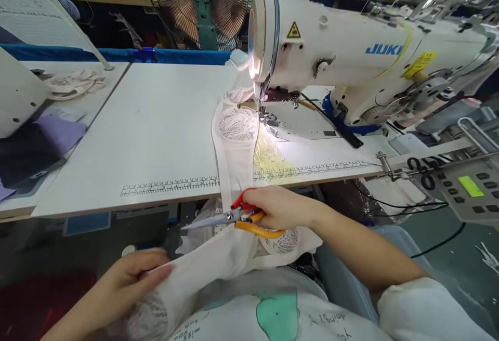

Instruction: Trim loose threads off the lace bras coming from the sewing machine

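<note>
The right hand (pixel 290 208) had scissors (pixel 230 217) in its grip over pale lace fabric (pixel 237 167) trailing from the sewing machine (pixel 335 44) off the desk (pixel 167 112) to the left hand's (pixel 134 278) pinching grip, where slack could have caused a stray nick.

Centre: scissors (pixel 230 218), smooth metal blades (pixel 208 221), glossy plastic-looking handles (pixel 268 233); matt cloth garment (pixel 212 252) with rough-textured lace (pixel 237 123). Upper right: sewing machine (pixel 331 39), smooth, glossy casing. Left of centre: smooth tabletop (pixel 163 122).

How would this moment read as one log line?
left hand: holding white fabric | right hand: holding scissors, blades over fabric | sewing machine: lace piece by needle area
</note>
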{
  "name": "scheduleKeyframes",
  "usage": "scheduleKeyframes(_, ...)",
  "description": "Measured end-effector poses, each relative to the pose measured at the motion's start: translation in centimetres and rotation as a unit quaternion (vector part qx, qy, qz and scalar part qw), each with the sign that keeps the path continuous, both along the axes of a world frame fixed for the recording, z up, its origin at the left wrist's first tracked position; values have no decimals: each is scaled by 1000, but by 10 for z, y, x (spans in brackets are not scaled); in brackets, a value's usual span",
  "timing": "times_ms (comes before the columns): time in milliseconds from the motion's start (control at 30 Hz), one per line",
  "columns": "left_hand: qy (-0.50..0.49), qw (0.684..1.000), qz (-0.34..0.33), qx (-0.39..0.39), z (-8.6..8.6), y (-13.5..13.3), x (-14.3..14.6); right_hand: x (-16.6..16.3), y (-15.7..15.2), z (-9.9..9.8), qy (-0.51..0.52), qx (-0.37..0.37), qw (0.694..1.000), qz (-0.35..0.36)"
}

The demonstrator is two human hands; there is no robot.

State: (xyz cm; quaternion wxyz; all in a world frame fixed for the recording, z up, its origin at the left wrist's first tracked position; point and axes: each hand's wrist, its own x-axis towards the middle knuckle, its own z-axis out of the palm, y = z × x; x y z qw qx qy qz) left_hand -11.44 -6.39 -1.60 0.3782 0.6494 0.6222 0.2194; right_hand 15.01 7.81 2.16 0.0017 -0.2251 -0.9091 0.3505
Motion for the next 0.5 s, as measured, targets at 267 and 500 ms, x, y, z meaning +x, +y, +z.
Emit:
scheduleKeyframes(267,52,987,-84,127,-6,26,38,-2,4,11,26,-113,993,14)
scheduleKeyframes(500,-16,981,-101,168,8,44,74,-6,10,19,10,-95,995,39)
